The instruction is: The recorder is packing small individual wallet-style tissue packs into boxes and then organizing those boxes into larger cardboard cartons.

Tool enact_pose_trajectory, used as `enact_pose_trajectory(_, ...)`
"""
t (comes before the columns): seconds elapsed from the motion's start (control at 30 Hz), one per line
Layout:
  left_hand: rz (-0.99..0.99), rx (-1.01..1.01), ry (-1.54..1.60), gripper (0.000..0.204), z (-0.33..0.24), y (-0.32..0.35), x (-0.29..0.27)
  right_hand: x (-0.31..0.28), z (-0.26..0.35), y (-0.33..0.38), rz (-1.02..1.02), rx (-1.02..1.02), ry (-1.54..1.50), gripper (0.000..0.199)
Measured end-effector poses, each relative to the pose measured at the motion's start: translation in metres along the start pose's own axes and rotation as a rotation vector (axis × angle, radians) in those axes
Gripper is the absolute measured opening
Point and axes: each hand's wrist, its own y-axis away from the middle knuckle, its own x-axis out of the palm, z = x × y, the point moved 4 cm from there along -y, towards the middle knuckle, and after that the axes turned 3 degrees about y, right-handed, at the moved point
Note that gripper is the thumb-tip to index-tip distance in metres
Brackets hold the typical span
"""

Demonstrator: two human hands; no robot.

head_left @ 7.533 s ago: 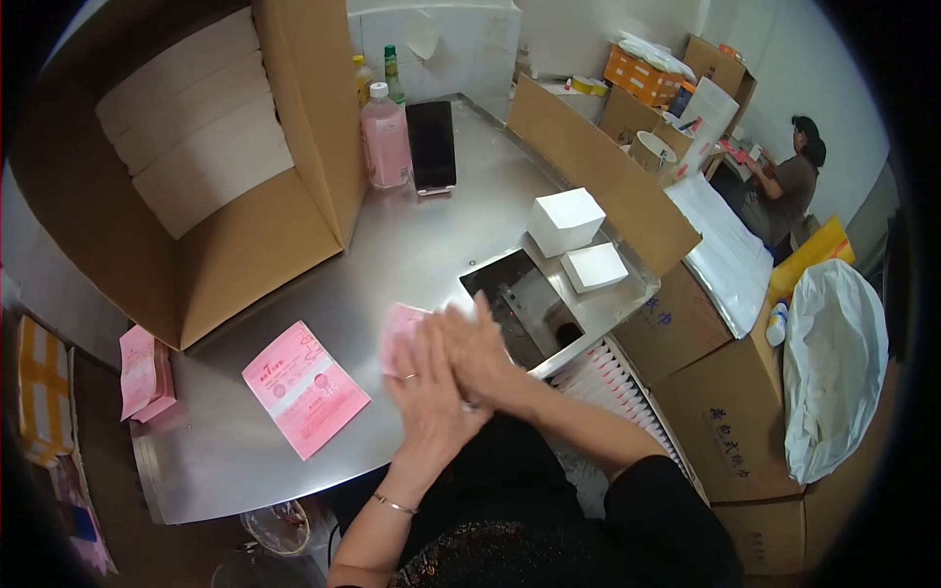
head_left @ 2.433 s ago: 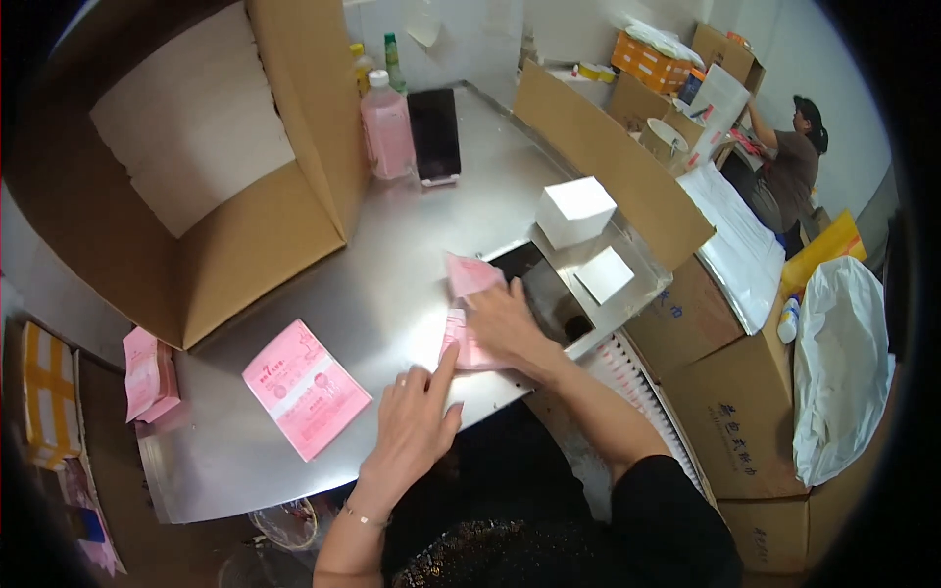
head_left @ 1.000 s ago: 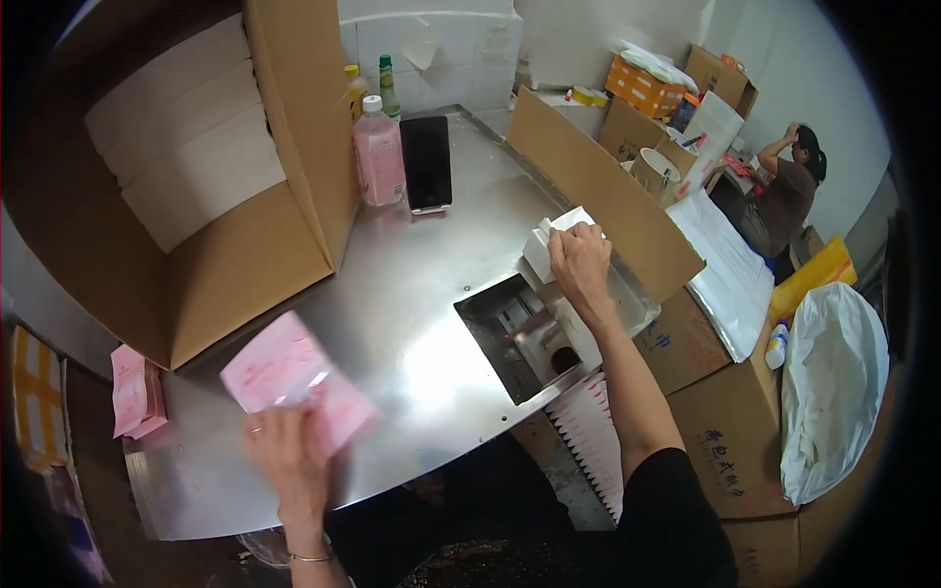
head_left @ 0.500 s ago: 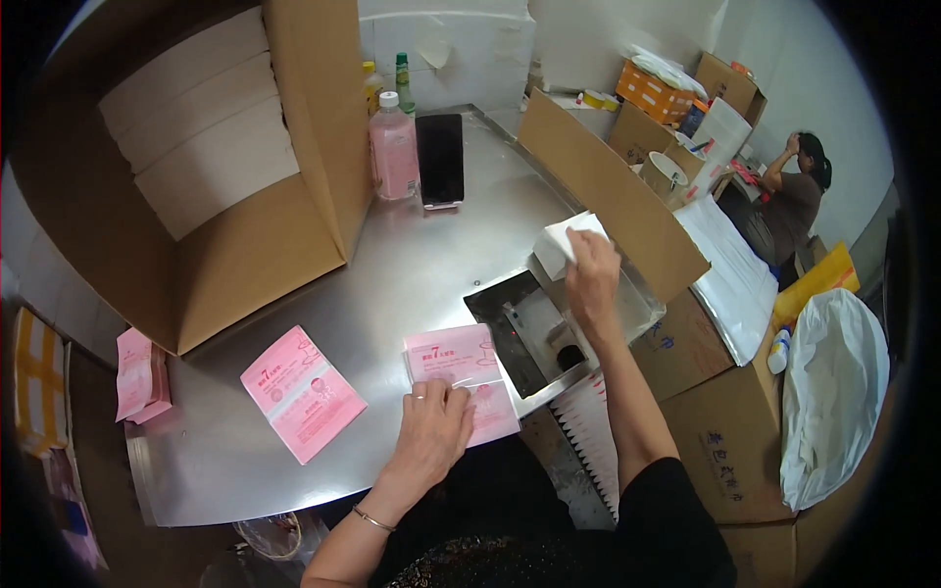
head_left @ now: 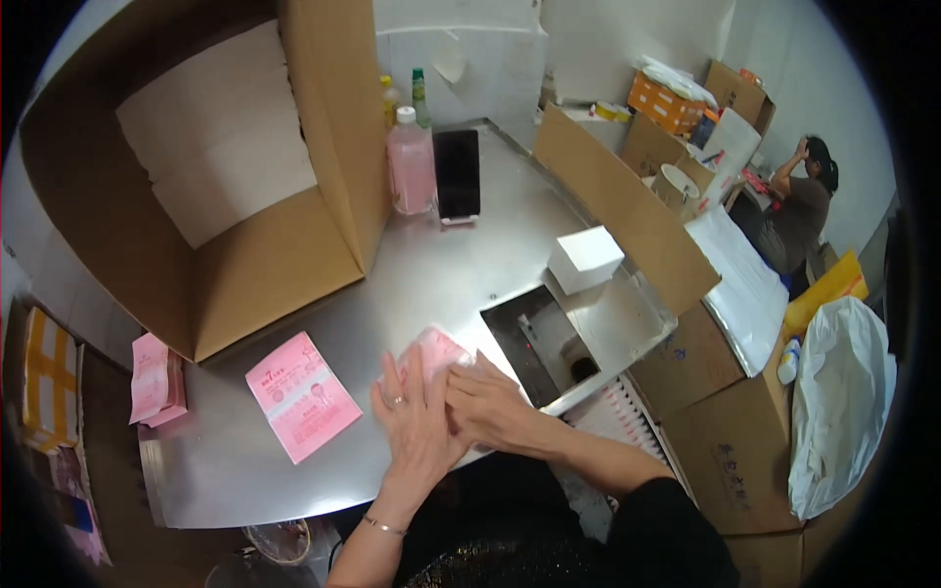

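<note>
Both my hands are together at the table's near edge, over a pink printed packet (head_left: 438,350) that is partly blurred and largely covered. My left hand (head_left: 417,421) lies on its left part, fingers stretched out and apart. From the right, my right hand (head_left: 500,412) closes with curled fingers on the packet's right side. A flat stack of pink printed packets (head_left: 304,397) with a pale band across it lies to the left. Beyond my right hand, a white block like stacked paper (head_left: 586,260) stands beside the rectangular opening in the table.
A large open cardboard box (head_left: 279,255) with white packs inside stands at the back left. A bottle of pink liquid (head_left: 411,162) and a phone on a stand (head_left: 458,174) are behind. Cardboard boxes (head_left: 730,461) and a white plastic bag (head_left: 843,412) line the right; a person sits beyond.
My right hand has left the white block and come to the pink packet. My left hand has spread its fingers, and the packet, flat before, is now bunched under both hands.
</note>
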Motion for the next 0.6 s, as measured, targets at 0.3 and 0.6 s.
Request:
enact_pose_trajectory(0.3,0.06,0.008,-0.136,0.053,-0.009,0.009,0.003,-0.102,-0.187,0.028,-0.417,0.439,0.637,0.053)
enact_pose_trajectory(0.6,0.077,-0.016,-0.152,0.058,-0.008,0.015,-0.003,-0.101,-0.119,0.067,-0.294,0.562,0.8,0.052)
